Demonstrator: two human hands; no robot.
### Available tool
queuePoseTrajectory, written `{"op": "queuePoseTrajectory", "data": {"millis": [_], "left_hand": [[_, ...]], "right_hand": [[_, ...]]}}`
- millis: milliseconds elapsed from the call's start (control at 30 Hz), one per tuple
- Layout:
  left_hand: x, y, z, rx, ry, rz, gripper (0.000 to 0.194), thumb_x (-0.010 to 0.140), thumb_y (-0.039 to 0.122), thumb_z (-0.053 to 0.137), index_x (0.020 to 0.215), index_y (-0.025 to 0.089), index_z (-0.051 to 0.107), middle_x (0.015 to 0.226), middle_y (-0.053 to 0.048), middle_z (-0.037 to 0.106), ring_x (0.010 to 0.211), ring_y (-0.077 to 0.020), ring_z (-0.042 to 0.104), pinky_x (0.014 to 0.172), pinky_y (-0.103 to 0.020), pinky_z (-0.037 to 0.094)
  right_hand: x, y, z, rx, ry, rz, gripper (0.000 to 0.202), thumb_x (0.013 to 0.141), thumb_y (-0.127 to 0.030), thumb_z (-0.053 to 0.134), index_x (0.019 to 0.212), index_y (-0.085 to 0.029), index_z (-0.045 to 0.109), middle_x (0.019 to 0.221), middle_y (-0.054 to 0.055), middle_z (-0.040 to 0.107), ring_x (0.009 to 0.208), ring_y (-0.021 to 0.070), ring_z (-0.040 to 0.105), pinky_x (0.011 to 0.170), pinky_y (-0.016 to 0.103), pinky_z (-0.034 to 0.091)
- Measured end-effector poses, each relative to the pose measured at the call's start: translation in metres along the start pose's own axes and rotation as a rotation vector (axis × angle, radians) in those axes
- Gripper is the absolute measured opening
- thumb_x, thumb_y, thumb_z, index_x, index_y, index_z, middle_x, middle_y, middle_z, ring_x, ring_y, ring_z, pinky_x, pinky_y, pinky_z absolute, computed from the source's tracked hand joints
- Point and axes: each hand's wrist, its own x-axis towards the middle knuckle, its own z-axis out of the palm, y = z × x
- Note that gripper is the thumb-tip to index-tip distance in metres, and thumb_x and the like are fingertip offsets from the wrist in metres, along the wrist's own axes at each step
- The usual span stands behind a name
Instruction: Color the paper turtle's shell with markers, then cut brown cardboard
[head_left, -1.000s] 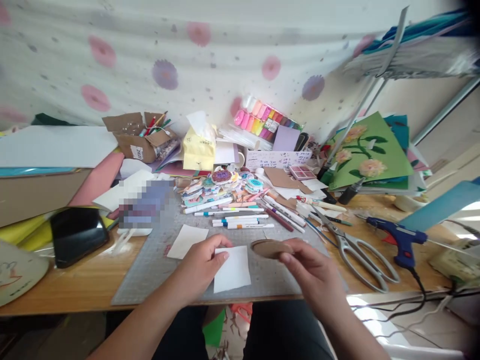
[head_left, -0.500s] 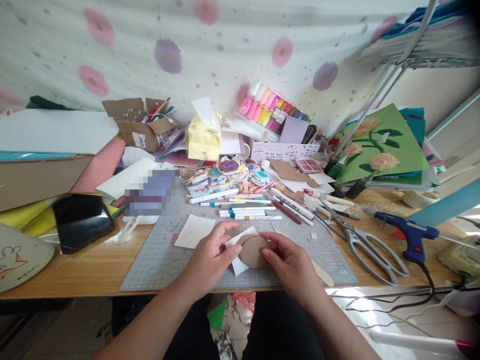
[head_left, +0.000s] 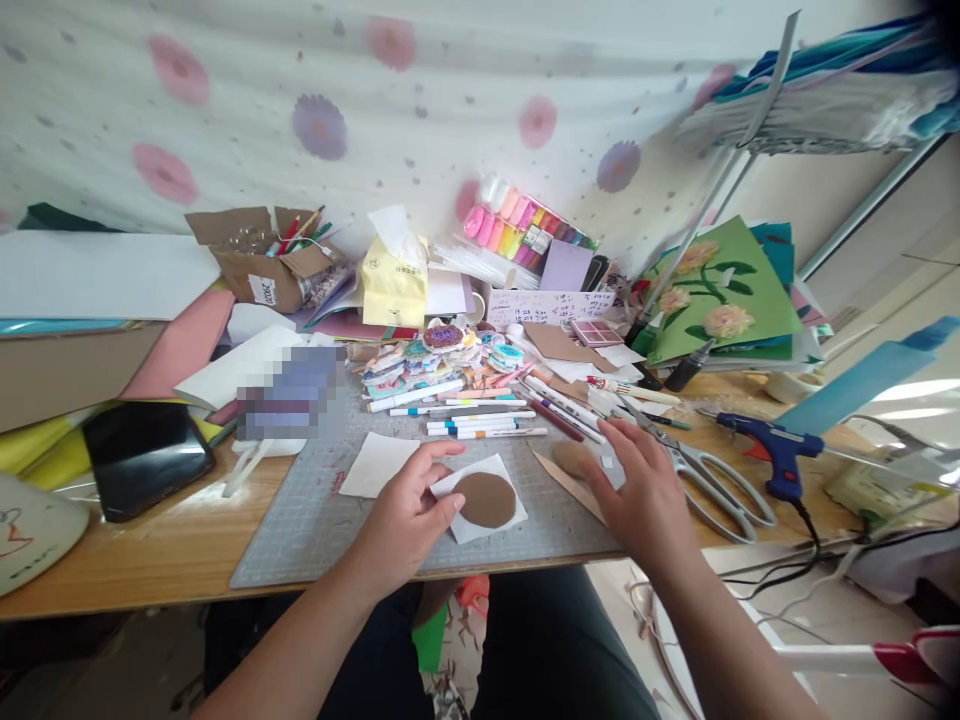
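A brown cardboard disc (head_left: 486,499) lies flat on a square of white paper (head_left: 489,468), on the grey cutting mat (head_left: 292,520). My left hand (head_left: 411,508) is at the paper's left side, fingers apart, the thumb tip by the disc's edge. Farther right, my right hand (head_left: 643,490) has thumb and fingers spread. A second brown disc (head_left: 573,459), blurred, is at the right thumb's tip; whether it touches the mat is unclear. Beside that hand lies a flat brown strip (head_left: 568,484), partly hidden. Another white paper piece (head_left: 381,464) lies left of my left hand.
Several markers (head_left: 487,423) and a pile of colourful cutouts (head_left: 442,362) lie behind the hands. Large scissors (head_left: 712,480) and a blue glue gun (head_left: 772,445) are at the right. A black phone (head_left: 146,458) lies left; a cardboard box (head_left: 262,272) stands behind.
The two overlapping discs have come apart: one rests on the white paper, the other is farther right by my right hand, which has moved right and opened. The camera view has shifted.
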Motion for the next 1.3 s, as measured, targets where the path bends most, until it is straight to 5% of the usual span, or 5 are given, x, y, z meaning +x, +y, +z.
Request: {"op": "queuePoseTrajectory", "data": {"millis": [267, 467, 700, 1033, 1300], "left_hand": [[0.019, 0.040, 0.002, -0.010, -0.035, 0.045, 0.042, 0.075, 0.019, 0.069, 0.114, 0.023, 0.057, 0.085, 0.000, 0.067, 0.067, -0.0151, 0.060, 0.060, -0.023, 0.042], [0.065, 0.072, 0.001, -0.261, -0.031, 0.082, 0.042, 0.072, 0.032, 0.076, 0.107, 0.019, 0.059, 0.087, -0.003, 0.069, 0.075, -0.0191, 0.065, 0.066, -0.029, 0.050], [0.112, 0.055, -0.008, -0.508, 0.048, 0.079, 0.036, 0.080, 0.046, 0.066, 0.102, 0.018, 0.061, 0.095, -0.008, 0.071, 0.083, -0.0208, 0.067, 0.074, -0.036, 0.055], [0.105, 0.043, -0.018, -0.422, 0.111, 0.017, 0.021, 0.071, 0.027, 0.074, 0.079, 0.016, 0.058, 0.071, 0.002, 0.068, 0.057, -0.0096, 0.060, 0.062, -0.025, 0.049], [0.097, 0.046, -0.013, -0.237, -0.062, 0.042, 0.009, 0.073, 0.025, 0.068, 0.073, 0.017, 0.064, 0.060, -0.001, 0.071, 0.053, -0.0137, 0.063, 0.055, -0.025, 0.049]], "right_hand": [[0.006, -0.059, 0.036, 0.863, -0.617, 0.331, 0.056, 0.066, -0.027, 0.081, 0.117, -0.020, 0.063, 0.085, 0.004, 0.075, 0.081, 0.0230, 0.069, 0.074, 0.036, 0.053], [0.068, -0.071, 0.045, 0.944, -0.569, 0.270, 0.045, 0.058, -0.018, 0.082, 0.100, -0.021, 0.065, 0.077, -0.002, 0.074, 0.070, 0.0167, 0.067, 0.067, 0.029, 0.050], [0.112, -0.068, 0.072, 1.022, -0.542, 0.237, 0.042, 0.055, -0.015, 0.084, 0.093, -0.019, 0.068, 0.077, -0.001, 0.075, 0.071, 0.0159, 0.068, 0.068, 0.027, 0.050], [0.103, -0.048, 0.084, 1.169, -0.393, 0.384, 0.038, 0.053, -0.019, 0.090, 0.083, -0.020, 0.065, 0.075, -0.002, 0.077, 0.065, 0.0131, 0.068, 0.061, 0.023, 0.051], [0.109, -0.043, 0.075, 1.197, -0.337, 0.337, 0.032, 0.059, -0.020, 0.087, 0.083, -0.021, 0.065, 0.077, -0.003, 0.076, 0.066, 0.0146, 0.068, 0.059, 0.024, 0.052]]}}
